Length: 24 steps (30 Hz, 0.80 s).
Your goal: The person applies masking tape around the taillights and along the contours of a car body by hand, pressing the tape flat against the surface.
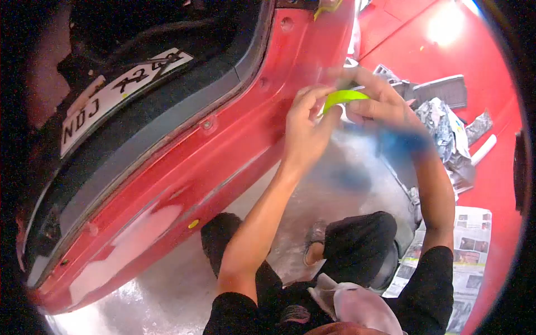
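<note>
A person in black short sleeves, seen from above, holds a curved, bright green band [345, 96] between both hands just beside a red vehicle panel [237, 131]. The left hand [306, 118] pinches the band's left end between thumb and fingers, close to the panel's edge; the right hand [388, 103], partly blurred by motion, grips the other end, its fingers curled narrowly. Beyond the panel's dark trim, a white licence plate [106, 109] lies at a slant, while a pale patch [142, 234] and a small yellow spot [194, 224] mark the lower red surface. To the right, crumpled paper [438, 128] and a newspaper sheet [474, 240] lie on a red floor [497, 167].
</note>
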Tool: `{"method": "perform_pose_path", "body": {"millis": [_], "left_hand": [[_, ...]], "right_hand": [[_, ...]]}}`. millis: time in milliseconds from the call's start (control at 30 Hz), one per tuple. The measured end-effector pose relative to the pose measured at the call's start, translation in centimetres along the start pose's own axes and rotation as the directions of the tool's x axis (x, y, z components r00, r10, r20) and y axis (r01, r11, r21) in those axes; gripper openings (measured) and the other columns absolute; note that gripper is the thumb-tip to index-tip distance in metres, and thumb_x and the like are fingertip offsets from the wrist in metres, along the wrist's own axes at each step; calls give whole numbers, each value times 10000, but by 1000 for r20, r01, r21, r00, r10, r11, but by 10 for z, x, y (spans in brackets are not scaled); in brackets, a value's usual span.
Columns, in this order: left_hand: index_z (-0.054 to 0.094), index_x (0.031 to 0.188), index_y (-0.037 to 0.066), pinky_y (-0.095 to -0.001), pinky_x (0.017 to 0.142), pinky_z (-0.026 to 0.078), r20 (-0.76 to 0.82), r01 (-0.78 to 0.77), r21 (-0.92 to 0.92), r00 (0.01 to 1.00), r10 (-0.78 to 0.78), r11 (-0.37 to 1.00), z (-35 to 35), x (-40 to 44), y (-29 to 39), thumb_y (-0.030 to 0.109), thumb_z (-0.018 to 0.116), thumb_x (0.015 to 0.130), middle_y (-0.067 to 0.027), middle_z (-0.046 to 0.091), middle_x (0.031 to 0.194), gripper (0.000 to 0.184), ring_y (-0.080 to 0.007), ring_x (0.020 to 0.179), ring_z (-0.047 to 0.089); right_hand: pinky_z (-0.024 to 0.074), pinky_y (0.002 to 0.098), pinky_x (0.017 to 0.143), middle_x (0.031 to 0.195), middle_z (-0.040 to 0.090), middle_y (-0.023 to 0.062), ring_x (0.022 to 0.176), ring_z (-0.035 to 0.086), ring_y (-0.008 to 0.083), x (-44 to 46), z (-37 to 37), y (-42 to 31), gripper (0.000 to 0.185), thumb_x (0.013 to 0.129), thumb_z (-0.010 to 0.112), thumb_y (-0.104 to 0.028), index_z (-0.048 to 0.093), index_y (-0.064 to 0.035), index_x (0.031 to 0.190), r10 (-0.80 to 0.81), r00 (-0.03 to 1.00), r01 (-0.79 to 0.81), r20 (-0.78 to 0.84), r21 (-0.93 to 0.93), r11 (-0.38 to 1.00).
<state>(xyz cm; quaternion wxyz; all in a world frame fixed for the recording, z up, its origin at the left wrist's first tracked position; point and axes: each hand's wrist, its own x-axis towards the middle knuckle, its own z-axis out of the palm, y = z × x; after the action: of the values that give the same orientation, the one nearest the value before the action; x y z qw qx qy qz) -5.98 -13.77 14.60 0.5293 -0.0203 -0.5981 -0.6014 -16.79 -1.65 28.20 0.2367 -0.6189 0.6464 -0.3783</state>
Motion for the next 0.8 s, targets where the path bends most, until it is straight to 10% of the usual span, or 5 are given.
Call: {"method": "perform_pose_path", "body": {"millis": [200, 267, 467, 600, 800], "left_hand": [[712, 1221, -29, -314, 953, 540, -69, 20, -95, 997, -26, 995, -4, -14, -18, 29, 714, 965, -101, 737, 1172, 263, -170, 1062, 686], [723, 1223, -33, -306, 931, 544, -95, 60, -22, 994, -62, 998, -2, -21, -25, 30, 737, 930, -111, 762, 1120, 299, -158, 1028, 696], [735, 1195, -50, -332, 848, 557, 12, 134, -198, 991, -134, 971, 10, -28, -34, 39, 746, 921, -159, 773, 1055, 288, -197, 954, 723], [731, 1186, -58, -341, 853, 568, -6, 62, -170, 998, -64, 984, 13, -27, -41, 48, 741, 937, -186, 775, 1089, 271, -224, 985, 741], [731, 1179, -57, -375, 879, 578, 6, 52, -153, 999, -52, 987, 11, -25, -53, 77, 742, 941, -212, 771, 1117, 274, -273, 1018, 754]], "right_hand": [[553, 347, 663, 809, 642, 59, 739, 673, 186, 31, -20, 0, 392, 1009, 671, -225, 653, -24, 1345, -159, 984, 94, -74, -545, 833], [583, 434, 731, 912, 702, 124, 846, 720, 325, 71, -59, 12, 318, 977, 669, -136, 672, -47, 1282, -594, 804, 201, 18, -949, 243], [597, 431, 728, 1113, 733, 125, 896, 736, 335, 159, -117, 7, 346, 1003, 623, -81, 678, -138, 1340, -501, 821, 134, 274, -945, -297], [558, 493, 663, 1065, 647, 154, 818, 699, 398, 164, -69, -28, 184, 843, 775, -137, 645, -65, 951, -344, 908, 195, 241, -967, -162], [569, 488, 648, 1056, 663, 138, 828, 711, 376, 167, -59, -24, 155, 850, 741, -154, 640, -86, 945, -404, 849, 217, 340, -922, -320]]}}
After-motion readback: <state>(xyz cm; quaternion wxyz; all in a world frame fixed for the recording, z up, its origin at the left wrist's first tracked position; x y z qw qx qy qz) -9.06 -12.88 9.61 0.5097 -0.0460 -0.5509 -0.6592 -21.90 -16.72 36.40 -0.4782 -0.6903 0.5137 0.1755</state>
